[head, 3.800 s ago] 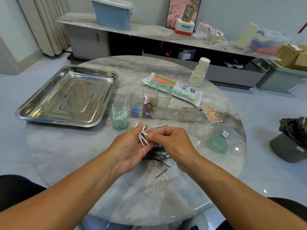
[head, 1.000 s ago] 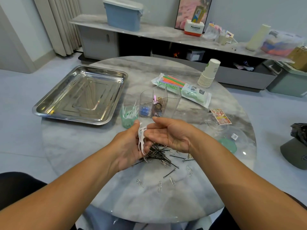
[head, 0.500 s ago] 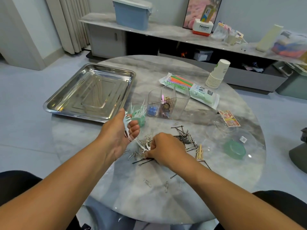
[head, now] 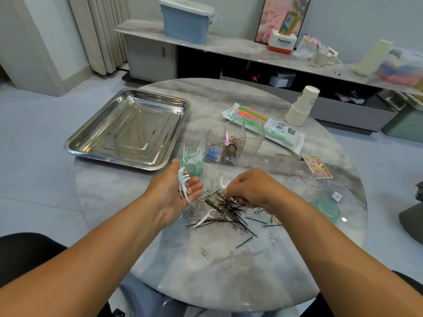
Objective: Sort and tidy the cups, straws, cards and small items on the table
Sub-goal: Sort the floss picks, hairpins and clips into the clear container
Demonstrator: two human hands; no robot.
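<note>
The left hand (head: 180, 191) is cupped palm-up, its fingers curled around a small bundle of white plastic floss picks (head: 183, 185), apparently serving as a holding place so the picks stay together while more are gathered. The right hand (head: 251, 191) hovers knuckles-up over the mixed heap of black hairpins and silver paper clips (head: 224, 207), pinching one more white floss pick (head: 223, 183) between fingertips, likely to pass it across to the bundle. Just below and between the hands another loose floss pick (head: 204, 218) lies on the heap, not yet collected. Directly beyond the left hand stands a small green cup bristling with floss picks (head: 193, 160), probably where the handful belongs. Beyond the right hand is a clear ribbed plastic organiser (head: 235, 144) holding small items in its compartments, and farther off a packet of coloured straws (head: 263, 124) and a stack of paper cups (head: 301, 106). Left of the left hand sits a shiny steel tray (head: 75, 146); right of the right hand lie a pack of cards (head: 317, 167) and a green round lid (head: 328, 208). All rest on the round marble table (head: 229, 282).
</note>
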